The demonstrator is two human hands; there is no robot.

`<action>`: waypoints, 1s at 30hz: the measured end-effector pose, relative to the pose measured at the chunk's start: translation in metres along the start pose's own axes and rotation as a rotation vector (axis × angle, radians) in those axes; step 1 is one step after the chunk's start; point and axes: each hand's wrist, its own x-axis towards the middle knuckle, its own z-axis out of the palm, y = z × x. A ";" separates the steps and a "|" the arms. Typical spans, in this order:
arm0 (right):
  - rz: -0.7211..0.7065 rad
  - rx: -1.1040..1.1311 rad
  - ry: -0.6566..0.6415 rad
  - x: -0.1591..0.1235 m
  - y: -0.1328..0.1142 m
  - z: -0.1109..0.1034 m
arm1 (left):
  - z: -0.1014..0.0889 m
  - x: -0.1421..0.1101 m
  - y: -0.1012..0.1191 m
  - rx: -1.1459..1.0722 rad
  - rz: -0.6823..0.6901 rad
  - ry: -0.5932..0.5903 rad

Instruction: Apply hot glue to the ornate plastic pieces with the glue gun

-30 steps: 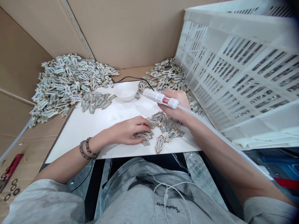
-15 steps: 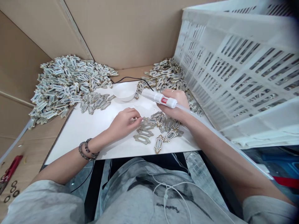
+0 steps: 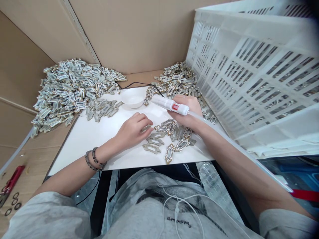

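Observation:
My left hand (image 3: 136, 130) is at the left side of a loose group of small ornate metal frame plates (image 3: 169, 152). Its thumb and fingers close on one grey frame plate (image 3: 146, 127), mostly covered by the fingers. In my right hand (image 3: 188, 108) is a white pen-shaped tool (image 3: 171, 105) with a red window and a clear hose running back along the forearm. The tool points up and left, towards a white bowl (image 3: 134, 98). Some plates in the group show white patterned faces, others plain grey backs.
A large heap of similar plates (image 3: 72, 89) lies at the back left, and a smaller heap (image 3: 178, 79) at the back right. A tall white slotted crate (image 3: 249, 76) stands on the right. Cardboard walls (image 3: 139, 36) close off the back. A black cable (image 3: 139, 82) runs behind the bowl.
My left hand has shifted slightly up and right with its fingers a little wider, and a grey plate now shows between them. My right hand and the tool have barely moved.

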 end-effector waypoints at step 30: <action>0.018 -0.037 -0.016 -0.001 -0.001 0.000 | 0.001 0.001 0.007 0.101 0.330 -0.267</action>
